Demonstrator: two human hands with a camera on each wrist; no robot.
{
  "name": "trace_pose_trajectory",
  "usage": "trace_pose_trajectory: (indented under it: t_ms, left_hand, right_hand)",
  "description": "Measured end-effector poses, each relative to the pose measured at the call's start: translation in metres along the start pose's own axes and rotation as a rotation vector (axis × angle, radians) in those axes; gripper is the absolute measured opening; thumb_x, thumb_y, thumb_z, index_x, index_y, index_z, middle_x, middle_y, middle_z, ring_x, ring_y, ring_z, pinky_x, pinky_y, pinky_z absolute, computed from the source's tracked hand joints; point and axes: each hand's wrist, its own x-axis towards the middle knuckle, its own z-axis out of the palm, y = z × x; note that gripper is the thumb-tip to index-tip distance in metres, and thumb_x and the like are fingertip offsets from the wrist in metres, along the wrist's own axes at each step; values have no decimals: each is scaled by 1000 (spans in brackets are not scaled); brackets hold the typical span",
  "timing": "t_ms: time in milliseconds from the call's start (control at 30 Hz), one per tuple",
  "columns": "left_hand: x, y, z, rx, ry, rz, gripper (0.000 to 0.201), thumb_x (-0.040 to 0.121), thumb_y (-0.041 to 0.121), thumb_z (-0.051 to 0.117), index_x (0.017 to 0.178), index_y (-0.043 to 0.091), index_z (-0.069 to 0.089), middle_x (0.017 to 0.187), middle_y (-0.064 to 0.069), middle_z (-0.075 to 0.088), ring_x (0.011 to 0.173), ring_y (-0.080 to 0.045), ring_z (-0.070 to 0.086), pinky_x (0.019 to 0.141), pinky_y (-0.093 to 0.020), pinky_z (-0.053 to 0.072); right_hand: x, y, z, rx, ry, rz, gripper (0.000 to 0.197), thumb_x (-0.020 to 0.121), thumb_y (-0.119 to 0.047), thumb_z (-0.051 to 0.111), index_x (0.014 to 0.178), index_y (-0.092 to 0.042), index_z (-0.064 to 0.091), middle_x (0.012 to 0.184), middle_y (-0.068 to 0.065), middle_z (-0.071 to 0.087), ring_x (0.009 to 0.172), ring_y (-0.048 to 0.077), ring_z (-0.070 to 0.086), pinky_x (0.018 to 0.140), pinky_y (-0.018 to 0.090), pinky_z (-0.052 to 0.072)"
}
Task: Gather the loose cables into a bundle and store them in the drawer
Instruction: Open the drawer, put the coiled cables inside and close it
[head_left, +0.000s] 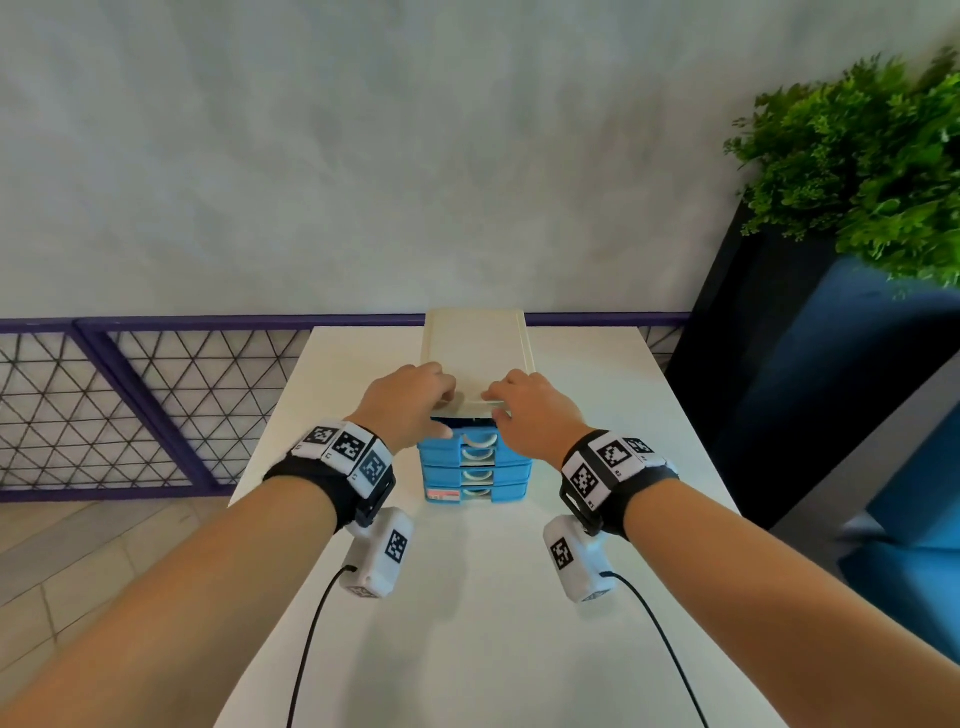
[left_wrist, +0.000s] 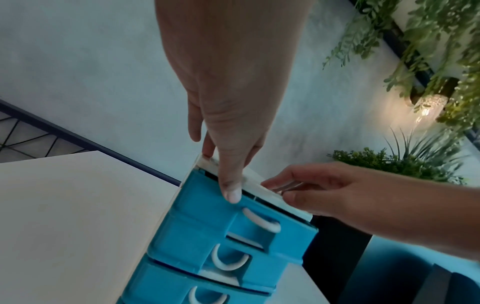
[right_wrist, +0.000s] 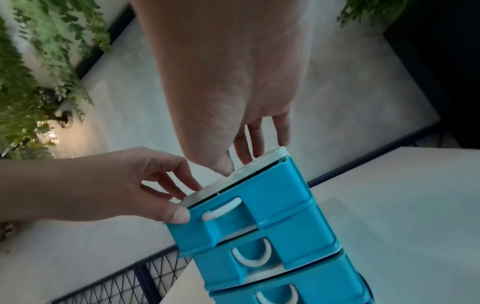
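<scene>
A small drawer unit (head_left: 478, 353) with a cream top and several blue drawers stands at the far middle of the white table (head_left: 467, 623). My left hand (head_left: 448, 413) has its fingers on the top's front edge and its thumb (left_wrist: 232, 195) against the top drawer (left_wrist: 202, 207). My right hand (head_left: 496, 404) pinches the same front edge, fingers (right_wrist: 249, 158) above and thumb at the rim. A narrow dark gap shows between the cream top and the top drawer (right_wrist: 272, 191). No cables are in view.
The table is narrow, with side edges close to both forearms. A purple mesh railing (head_left: 130, 405) runs behind and to the left. A dark planter (head_left: 769, 389) with green foliage (head_left: 857, 156) stands close on the right, beside blue seating.
</scene>
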Motion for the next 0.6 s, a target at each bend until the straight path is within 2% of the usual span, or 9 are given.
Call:
trace_pose_trajectory:
  t_ms: [100, 167, 267, 333, 400, 433, 500, 600]
  left_hand:
    - [-2, 7, 7, 83, 117, 10, 20, 84, 29, 66, 94, 17, 54, 97, 1, 53, 88, -23, 54, 60, -34, 43]
    - [-4, 9, 12, 115, 162, 7, 16, 85, 27, 63, 93, 17, 52, 96, 0, 53, 86, -24, 53, 57, -33, 42]
    - [-7, 10, 12, 93, 174, 5, 15, 86, 28, 61, 94, 18, 52, 96, 1, 53, 87, -24, 54, 58, -34, 44]
    - [-7, 8, 9, 37, 130, -4, 18, 86, 30, 62, 97, 18, 53, 99, 1, 53, 92, -23, 55, 62, -34, 44]
    - [-8, 2, 7, -73, 17, -20, 27, 86, 33, 62, 107, 20, 56, 111, 3, 55, 103, -21, 55, 73, -34, 45]
    - [-10, -4, 8, -142, -41, -23, 34, 86, 34, 62, 116, 21, 55, 121, 4, 54, 111, -20, 54, 83, -35, 46]
    - [-20, -14, 8, -248, -121, 6, 47, 89, 32, 60, 134, 24, 45, 140, 6, 44, 127, -18, 45, 102, -34, 40]
    - [-40, -15, 17, -226, -190, 29, 64, 94, 28, 52, 149, 32, 20, 158, 9, 13, 141, -14, 29, 111, -31, 31]
  right_hand:
    - [-2, 1, 2, -2, -17, -1, 42, 94, -19, 46, 136, -22, 49, 132, 3, 48, 118, 24, 45, 96, 38, 46]
    - [-5, 0, 4, 0, -19, 1, 45, 93, -17, 47, 137, -22, 47, 133, 2, 47, 118, 23, 44, 97, 37, 45]
    - [-6, 0, 3, -10, -37, -4, 47, 93, -16, 47, 140, -21, 45, 136, 3, 46, 122, 24, 43, 101, 38, 43]
    - [-6, 0, 0, -12, -79, 2, 49, 94, -16, 45, 142, -21, 42, 140, 3, 43, 127, 26, 40, 105, 38, 39]
    - [-10, 1, -8, 10, -140, 15, 49, 97, -18, 42, 146, -21, 38, 151, 3, 36, 138, 24, 32, 112, 36, 29]
    - [-13, 3, -12, 26, -164, 13, 50, 99, -19, 40, 148, -21, 35, 156, 2, 30, 143, 22, 26, 115, 33, 22]
    - [-23, 9, -20, -19, -179, -33, 51, 102, -19, 35, 152, -23, 25, 161, -1, 19, 147, 16, 15, 116, 29, 12]
    - [-37, 10, -10, -169, -227, -123, 54, 102, -20, 33, 153, -31, 19, 163, 4, 4, 149, 20, 4, 119, 44, 12]
